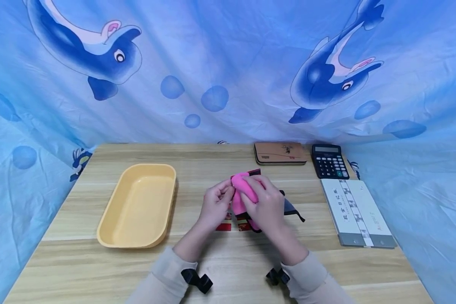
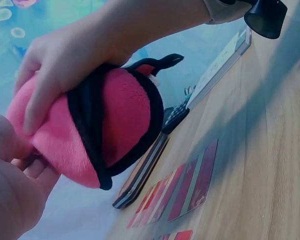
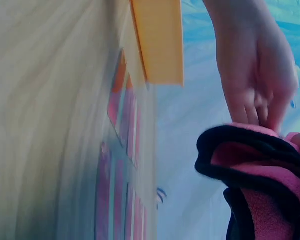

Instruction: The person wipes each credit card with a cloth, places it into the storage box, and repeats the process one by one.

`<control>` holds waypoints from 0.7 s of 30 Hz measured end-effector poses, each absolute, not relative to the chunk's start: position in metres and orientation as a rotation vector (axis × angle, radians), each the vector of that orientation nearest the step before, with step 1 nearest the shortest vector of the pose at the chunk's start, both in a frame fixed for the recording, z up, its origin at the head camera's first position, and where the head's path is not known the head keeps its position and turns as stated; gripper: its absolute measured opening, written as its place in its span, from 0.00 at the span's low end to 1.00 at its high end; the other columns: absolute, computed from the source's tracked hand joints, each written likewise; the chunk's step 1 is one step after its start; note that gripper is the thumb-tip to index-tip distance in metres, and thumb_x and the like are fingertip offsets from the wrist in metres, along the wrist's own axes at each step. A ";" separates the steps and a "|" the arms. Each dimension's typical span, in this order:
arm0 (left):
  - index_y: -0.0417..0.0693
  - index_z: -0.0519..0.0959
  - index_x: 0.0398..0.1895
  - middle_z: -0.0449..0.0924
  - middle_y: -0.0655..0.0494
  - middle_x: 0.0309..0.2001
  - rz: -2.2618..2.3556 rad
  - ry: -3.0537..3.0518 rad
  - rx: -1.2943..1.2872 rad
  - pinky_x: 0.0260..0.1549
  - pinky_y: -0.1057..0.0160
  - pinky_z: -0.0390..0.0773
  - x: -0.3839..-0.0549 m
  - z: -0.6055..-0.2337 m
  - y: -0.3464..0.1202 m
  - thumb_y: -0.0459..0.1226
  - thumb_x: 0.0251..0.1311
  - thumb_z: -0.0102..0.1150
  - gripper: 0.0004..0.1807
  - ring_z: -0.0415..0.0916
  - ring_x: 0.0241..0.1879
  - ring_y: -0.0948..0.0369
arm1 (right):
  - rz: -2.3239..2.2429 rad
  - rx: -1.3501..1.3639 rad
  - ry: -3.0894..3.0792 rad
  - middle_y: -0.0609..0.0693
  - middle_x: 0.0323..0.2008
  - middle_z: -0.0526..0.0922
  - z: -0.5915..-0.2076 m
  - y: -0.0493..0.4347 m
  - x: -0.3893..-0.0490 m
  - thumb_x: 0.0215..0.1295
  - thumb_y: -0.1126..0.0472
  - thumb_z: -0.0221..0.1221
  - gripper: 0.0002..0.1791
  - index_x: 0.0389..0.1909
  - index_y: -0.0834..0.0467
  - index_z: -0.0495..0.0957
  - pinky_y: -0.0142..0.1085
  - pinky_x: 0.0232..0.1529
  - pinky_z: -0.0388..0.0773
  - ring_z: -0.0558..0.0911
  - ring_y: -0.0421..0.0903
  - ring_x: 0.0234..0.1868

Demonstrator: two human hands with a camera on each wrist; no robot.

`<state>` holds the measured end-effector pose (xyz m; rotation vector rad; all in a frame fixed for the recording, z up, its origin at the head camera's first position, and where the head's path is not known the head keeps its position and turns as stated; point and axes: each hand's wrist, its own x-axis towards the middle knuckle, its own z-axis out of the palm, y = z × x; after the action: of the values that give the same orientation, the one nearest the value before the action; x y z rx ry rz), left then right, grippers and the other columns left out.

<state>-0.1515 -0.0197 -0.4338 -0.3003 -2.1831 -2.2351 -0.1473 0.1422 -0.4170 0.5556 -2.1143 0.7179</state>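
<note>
Both hands are at a soft pink fleece piece with black edging (image 1: pixel 238 204), held above the middle of the table. My left hand (image 1: pixel 214 206) pinches its left side with thumb and fingertips. On the other side my right hand (image 1: pixel 267 204) grips it, fingers curled over the pink bulge. In the left wrist view the fleece piece (image 2: pixel 125 110) gapes like a pouch along its black border. A dark grey-blue flap with a black strap (image 1: pixel 290 207) sticks out right of my right hand. Red printed cards (image 1: pixel 223 227) lie on the table beneath, partly hidden by the hands.
To the left stands a yellow plastic tray (image 1: pixel 105 223). A brown wallet (image 1: pixel 280 153) lies at the table's back, with a black calculator (image 1: pixel 328 162) right of it. White-and-grey booklets (image 1: pixel 359 215) lie at the right edge. A dolphin-print curtain (image 1: pixel 228 63) hangs behind.
</note>
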 end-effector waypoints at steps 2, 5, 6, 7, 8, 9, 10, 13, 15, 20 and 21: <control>0.38 0.79 0.60 0.87 0.43 0.44 -2.266 -2.183 -0.266 0.25 0.64 0.85 -0.151 -0.433 -0.022 0.31 0.74 0.52 0.16 0.86 0.34 0.59 | 0.705 0.517 -2.128 0.58 0.39 0.85 -0.418 0.149 -0.150 0.54 0.60 0.74 0.19 0.47 0.61 0.87 0.46 0.27 0.85 0.86 0.54 0.31; 0.32 0.78 0.60 0.84 0.37 0.50 -2.324 -2.137 -0.284 0.41 0.57 0.87 -0.151 -0.434 -0.027 0.29 0.74 0.51 0.16 0.86 0.45 0.46 | 0.699 0.449 -2.157 0.58 0.40 0.85 -0.419 0.161 -0.154 0.53 0.58 0.76 0.23 0.50 0.60 0.86 0.46 0.26 0.84 0.86 0.54 0.31; 0.31 0.77 0.60 0.83 0.35 0.51 -2.343 -2.122 -0.293 0.45 0.56 0.86 -0.151 -0.434 -0.028 0.28 0.74 0.50 0.16 0.85 0.47 0.43 | 0.695 0.430 -2.168 0.58 0.40 0.85 -0.419 0.164 -0.155 0.54 0.57 0.76 0.23 0.51 0.59 0.86 0.46 0.26 0.83 0.85 0.54 0.31; 0.30 0.76 0.60 0.83 0.35 0.52 -2.351 -2.115 -0.294 0.47 0.56 0.85 -0.151 -0.435 -0.030 0.28 0.74 0.50 0.16 0.85 0.47 0.42 | 0.694 0.411 -2.176 0.58 0.40 0.85 -0.420 0.168 -0.156 0.54 0.57 0.76 0.23 0.51 0.59 0.86 0.46 0.25 0.83 0.85 0.54 0.31; 0.30 0.76 0.61 0.83 0.34 0.52 -2.361 -2.107 -0.285 0.49 0.56 0.84 -0.151 -0.435 -0.031 0.28 0.74 0.50 0.16 0.85 0.47 0.41 | 0.693 0.393 -2.182 0.58 0.39 0.85 -0.420 0.171 -0.157 0.54 0.57 0.76 0.23 0.51 0.59 0.86 0.46 0.25 0.82 0.85 0.54 0.31; 0.29 0.75 0.61 0.82 0.34 0.52 -2.367 -2.098 -0.269 0.51 0.57 0.83 -0.151 -0.436 -0.033 0.28 0.74 0.50 0.16 0.85 0.47 0.41 | 0.690 0.374 -2.188 0.58 0.39 0.85 -0.420 0.174 -0.158 0.54 0.57 0.76 0.23 0.51 0.58 0.86 0.46 0.24 0.81 0.85 0.54 0.31; 0.29 0.75 0.61 0.82 0.34 0.52 -2.369 -2.097 -0.240 0.51 0.59 0.83 -0.151 -0.436 -0.035 0.28 0.74 0.50 0.17 0.85 0.46 0.43 | 0.688 0.359 -2.194 0.58 0.39 0.85 -0.420 0.177 -0.158 0.55 0.56 0.76 0.23 0.51 0.58 0.86 0.46 0.24 0.81 0.85 0.54 0.31; 0.30 0.74 0.63 0.82 0.35 0.53 -2.370 -2.084 -0.111 0.49 0.63 0.83 -0.150 -0.436 -0.042 0.28 0.74 0.50 0.17 0.87 0.44 0.49 | 0.699 0.312 -2.206 0.58 0.40 0.85 -0.420 0.185 -0.159 0.55 0.57 0.75 0.23 0.52 0.58 0.86 0.47 0.26 0.81 0.85 0.55 0.32; 0.30 0.74 0.63 0.82 0.34 0.53 -2.379 -2.055 -0.027 0.49 0.65 0.83 -0.149 -0.434 -0.048 0.28 0.74 0.50 0.18 0.88 0.42 0.51 | 0.714 0.288 -2.214 0.59 0.40 0.85 -0.420 0.190 -0.160 0.55 0.57 0.75 0.23 0.52 0.59 0.86 0.49 0.28 0.83 0.85 0.55 0.34; 0.27 0.75 0.61 0.79 0.31 0.55 -2.330 -2.002 0.092 0.48 0.64 0.83 -0.149 -0.427 -0.066 0.27 0.73 0.51 0.17 0.88 0.38 0.59 | 0.752 0.241 -2.216 0.59 0.42 0.85 -0.422 0.203 -0.161 0.56 0.58 0.75 0.23 0.53 0.58 0.86 0.48 0.30 0.82 0.85 0.55 0.36; 0.26 0.75 0.60 0.78 0.31 0.56 -2.311 -1.993 0.105 0.48 0.64 0.83 -0.149 -0.425 -0.071 0.26 0.73 0.52 0.17 0.88 0.37 0.61 | 0.756 0.234 -2.215 0.59 0.42 0.86 -0.422 0.206 -0.162 0.56 0.58 0.75 0.23 0.53 0.58 0.86 0.48 0.29 0.82 0.85 0.55 0.36</control>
<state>-0.1489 -0.0706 -0.4249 0.1052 -1.9931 -2.3108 -0.1616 0.2057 -0.4218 0.2335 -2.2148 0.7561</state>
